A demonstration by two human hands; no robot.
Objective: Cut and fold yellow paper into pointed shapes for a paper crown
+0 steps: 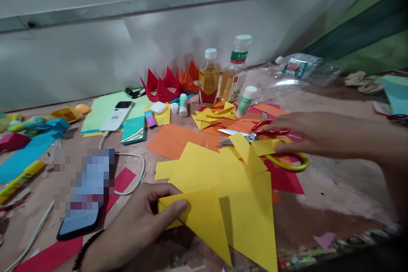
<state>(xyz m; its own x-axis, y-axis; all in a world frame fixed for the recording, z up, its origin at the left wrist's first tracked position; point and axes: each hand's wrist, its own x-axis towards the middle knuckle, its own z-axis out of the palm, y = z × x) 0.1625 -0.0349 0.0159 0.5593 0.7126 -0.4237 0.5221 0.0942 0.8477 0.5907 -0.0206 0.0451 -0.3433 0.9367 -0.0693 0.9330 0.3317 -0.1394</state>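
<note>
Fingers of the left hand (140, 216) are pinching a folded yellow paper sheet (219, 191) at its near edge, thumb pressing the layers flat, sheet lying on the paint-stained table (334, 195). Right hand (321, 134) is hovering open, fingertips beside red-handled scissors (270, 129) and yellow-handled scissors (288, 161), contact unclear.

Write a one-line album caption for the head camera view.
Left hand holds folded yellow paper; right hand hovers over red-handled scissors on a paper-strewn craft table.
</note>
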